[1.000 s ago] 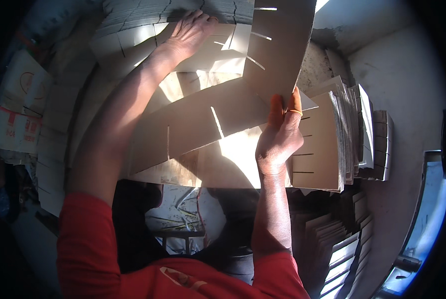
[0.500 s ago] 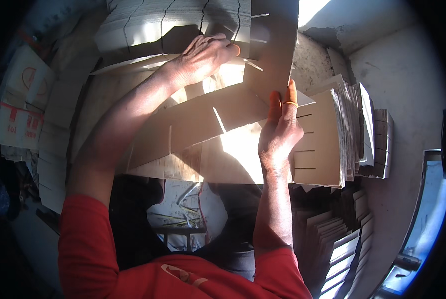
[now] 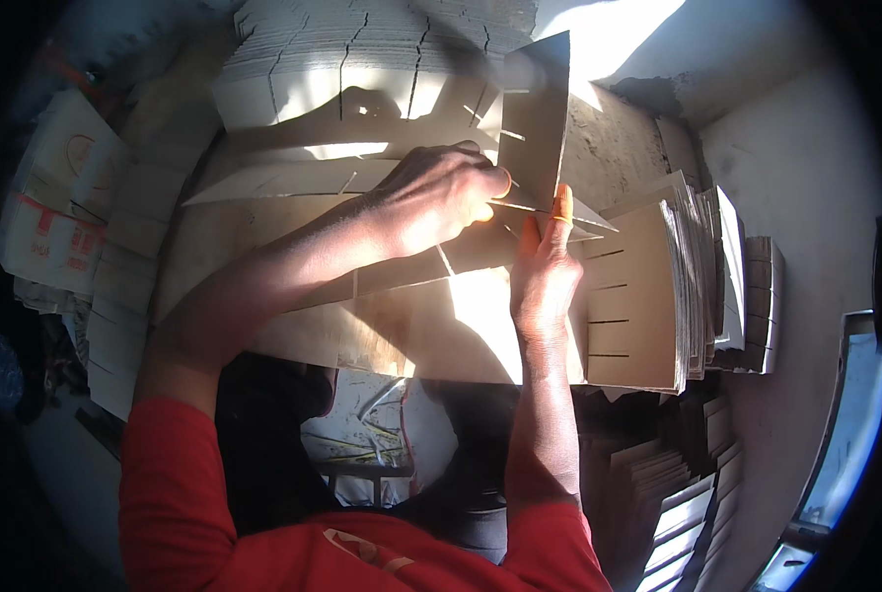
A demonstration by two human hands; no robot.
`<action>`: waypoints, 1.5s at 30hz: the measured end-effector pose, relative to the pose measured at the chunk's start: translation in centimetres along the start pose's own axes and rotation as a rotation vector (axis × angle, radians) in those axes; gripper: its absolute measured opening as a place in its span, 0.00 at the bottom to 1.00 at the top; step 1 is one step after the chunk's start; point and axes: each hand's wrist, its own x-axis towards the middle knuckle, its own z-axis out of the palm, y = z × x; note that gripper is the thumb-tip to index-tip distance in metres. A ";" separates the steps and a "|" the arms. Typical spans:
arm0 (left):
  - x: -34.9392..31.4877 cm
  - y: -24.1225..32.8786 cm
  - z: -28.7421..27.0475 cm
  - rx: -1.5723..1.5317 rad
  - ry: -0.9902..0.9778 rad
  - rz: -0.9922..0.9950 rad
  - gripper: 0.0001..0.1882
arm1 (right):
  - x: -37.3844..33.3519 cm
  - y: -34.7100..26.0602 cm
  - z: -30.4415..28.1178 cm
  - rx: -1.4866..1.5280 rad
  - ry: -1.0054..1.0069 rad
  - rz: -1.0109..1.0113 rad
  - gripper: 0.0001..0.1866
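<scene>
Both hands [image 3: 446, 192] [image 3: 547, 281] pinch flat, slotted strips [image 3: 540, 128] — likely cardboard.

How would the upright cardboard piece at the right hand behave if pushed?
The cardboard piece shows a thin edge, so it's probably light. It stands without visibly sagging, so it seems fairly stiff. It might bend or tear first at its slots.
</scene>
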 end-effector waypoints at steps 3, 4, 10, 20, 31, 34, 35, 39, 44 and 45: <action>1.7 -0.6 -3.0 -0.227 -0.087 -0.241 0.22 | 0.2 0.8 0.3 0.029 0.229 -0.279 0.35; 2.6 -1.4 -3.6 -0.083 0.002 -0.220 0.25 | 0.3 0.8 0.2 0.056 0.254 -0.288 0.33; 5.5 -11.7 -1.1 0.690 0.080 -0.284 0.19 | 0.0 -0.6 0.0 0.150 0.325 -0.390 0.31; 4.1 -15.0 0.7 0.712 0.182 -0.075 0.11 | 0.1 0.2 -0.4 0.356 0.264 -0.393 0.29; 3.4 -14.9 0.8 0.722 0.229 -0.056 0.09 | -0.3 -0.3 -0.4 0.341 0.275 -0.395 0.31; 3.8 -14.0 0.3 0.781 0.395 0.163 0.09 | -0.2 -0.3 -0.5 0.411 0.253 -0.372 0.32; 3.7 -13.8 0.2 0.765 0.372 0.178 0.09 | -0.2 -0.3 -0.4 0.432 0.247 -0.365 0.32; 3.0 -13.5 -0.2 0.746 0.250 0.180 0.07 | -0.2 0.0 -0.4 0.453 0.224 -0.340 0.33; 3.0 -11.8 -0.5 0.674 0.195 0.194 0.06 | -0.3 0.0 -0.6 0.422 0.199 -0.308 0.34; 3.0 -11.7 -0.5 0.651 0.211 0.251 0.07 | -0.5 -0.4 -0.8 0.370 0.204 -0.308 0.34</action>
